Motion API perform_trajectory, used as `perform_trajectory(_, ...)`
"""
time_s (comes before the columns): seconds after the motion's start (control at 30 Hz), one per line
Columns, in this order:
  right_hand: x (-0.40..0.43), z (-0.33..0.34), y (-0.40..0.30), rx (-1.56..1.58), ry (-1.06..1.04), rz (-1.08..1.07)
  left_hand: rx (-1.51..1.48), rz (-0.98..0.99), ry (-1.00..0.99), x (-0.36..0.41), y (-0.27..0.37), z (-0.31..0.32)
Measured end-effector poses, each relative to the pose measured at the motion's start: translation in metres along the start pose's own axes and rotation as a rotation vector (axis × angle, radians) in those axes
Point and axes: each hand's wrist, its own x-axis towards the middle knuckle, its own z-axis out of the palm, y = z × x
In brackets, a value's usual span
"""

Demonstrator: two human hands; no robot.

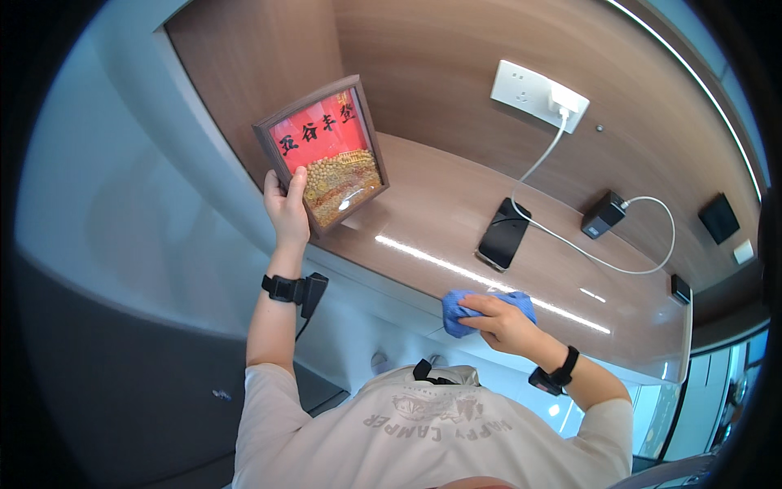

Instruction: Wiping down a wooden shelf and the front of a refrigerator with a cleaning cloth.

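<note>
My left hand (288, 205) grips the lower left edge of a shadow-box frame (374, 131), its thumb over the front. Behind the glass are red paper (311, 131) with black brush writing and layers of grains and beans (342, 180). The frame is tilted at the left end of a glossy wood-grain counter (421, 202); whether its lower edge touches the surface I cannot tell. My right hand (498, 321) holds a crumpled blue cloth (458, 315) at the counter's front edge, fingers spread over it. Part of the cloth lies hidden under the hand.
A smartphone (504, 235) lies mid-counter, crossed by a white cable (568, 244). That cable runs to a black power bank or charger (603, 215). A charger plug (562, 98) sits in the white wall socket (513, 85). Small black boxes (680, 288) stand farther right.
</note>
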Motion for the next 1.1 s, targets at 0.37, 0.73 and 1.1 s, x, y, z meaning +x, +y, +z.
perform_trajectory(0.37,-0.077,-0.001,-0.023,-0.134,0.308,0.19,0.074,0.091,-0.119,0.048,-0.044,0.015)
perform_trajectory(0.73,-0.057,-0.002,-0.012,-0.159,0.361,0.256,-0.094,-0.048,-0.063,0.094,-0.105,0.023)
perform_trajectory(1.1,-0.053,-0.001,-0.012,-0.16,0.362,0.307,-0.101,-0.186,-0.119,0.09,-0.117,0.014)
